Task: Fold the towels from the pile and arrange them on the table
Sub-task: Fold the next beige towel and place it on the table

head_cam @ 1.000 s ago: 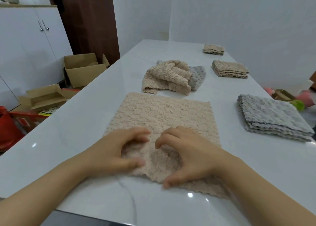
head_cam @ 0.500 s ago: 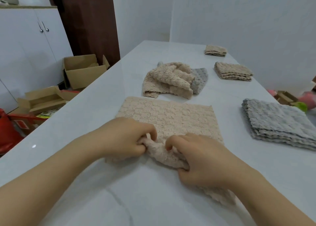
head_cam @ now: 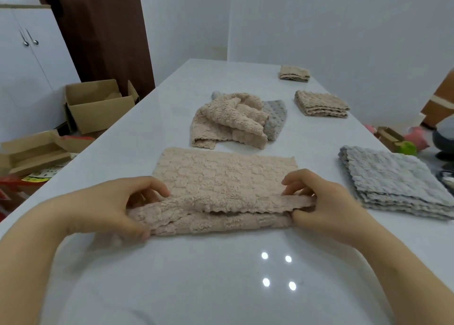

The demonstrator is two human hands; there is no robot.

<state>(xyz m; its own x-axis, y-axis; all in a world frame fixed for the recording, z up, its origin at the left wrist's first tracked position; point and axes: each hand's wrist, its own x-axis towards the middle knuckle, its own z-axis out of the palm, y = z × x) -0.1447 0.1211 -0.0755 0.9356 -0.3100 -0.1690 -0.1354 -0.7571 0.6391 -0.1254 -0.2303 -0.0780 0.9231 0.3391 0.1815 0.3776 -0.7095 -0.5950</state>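
A beige towel (head_cam: 226, 177) lies spread on the white table (head_cam: 196, 288) in front of me, its near edge lifted and turned over towards the far side. My left hand (head_cam: 115, 206) pinches the left end of that raised edge. My right hand (head_cam: 326, 202) pinches the right end. Behind it sits the loose pile (head_cam: 233, 118) of beige and grey towels. A folded grey stack (head_cam: 398, 182) lies at the right, a folded beige stack (head_cam: 321, 103) farther back, and a small folded beige towel (head_cam: 294, 73) at the far end.
Open cardboard boxes (head_cam: 98, 103) stand on the floor to the left of the table, beside white cabinets (head_cam: 27, 74). Pink and green items (head_cam: 407, 143) lie on the floor at the right. A white wall runs along the table's right side.
Both hands moved apart from the middle of the towel's near edge to its two ends, and the edge now lies lifted and folded over the towel.
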